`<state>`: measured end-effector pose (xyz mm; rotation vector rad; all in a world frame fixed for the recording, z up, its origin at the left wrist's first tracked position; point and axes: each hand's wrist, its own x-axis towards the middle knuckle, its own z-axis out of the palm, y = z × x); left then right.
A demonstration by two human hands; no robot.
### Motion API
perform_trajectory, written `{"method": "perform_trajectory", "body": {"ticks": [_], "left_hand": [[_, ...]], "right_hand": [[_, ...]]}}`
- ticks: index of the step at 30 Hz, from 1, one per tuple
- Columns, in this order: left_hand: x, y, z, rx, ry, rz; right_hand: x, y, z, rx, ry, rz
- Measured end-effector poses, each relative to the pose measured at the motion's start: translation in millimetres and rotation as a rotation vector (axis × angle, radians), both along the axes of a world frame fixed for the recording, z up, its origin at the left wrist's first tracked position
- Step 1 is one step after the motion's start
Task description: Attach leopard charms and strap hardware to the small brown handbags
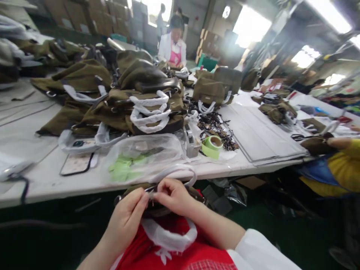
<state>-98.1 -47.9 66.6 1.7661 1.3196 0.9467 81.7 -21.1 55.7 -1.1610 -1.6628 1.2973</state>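
Left hand [128,212] and right hand [173,197] pinch a small piece [151,195], bag [158,211] beneath the fingertips, seemingly mid-adjustment, the next move wanting a steady grip

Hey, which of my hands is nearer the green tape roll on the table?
Right. Your right hand is on your side of the green tape roll, off to its left; your left hand is farther left and farther away.

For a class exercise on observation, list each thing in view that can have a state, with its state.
Left hand: pinching a small piece
Right hand: pinching it too
Near bag handle: wrapped in white
Phone: lying flat
Plastic bag: rumpled, green material inside
Green roll: partly unrolled
Olive bags: piled up
Ceiling light: lit
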Motion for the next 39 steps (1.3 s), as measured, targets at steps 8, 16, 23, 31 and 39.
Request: {"method": "perform_trajectory", "body": {"ticks": [8, 16, 23, 31, 39], "left_hand": [[-9, 13, 12.4, 0.378, 0.112, -0.004], [20, 35, 31.3, 0.326, 0.061, 0.052], [45, 46, 27.6, 0.242, 0.19, 0.019], [68, 111, 84.8, 0.327, 0.312, 0.108], [207, 326, 124.0, 0.22, 0.585, 0.027]], "right_hand": [[-1, -5, -5.7, 0.012, 0.062, 0.331], [20, -7, -13.5, 0.274, 0.023, -0.001], [29, 3, -34.4, -0.191, 0.412, 0.121], [51, 7, -44.1, -0.332, 0.585, 0.14], [84, 10, -54.8, -0.316, 0.416, 0.295]]}}
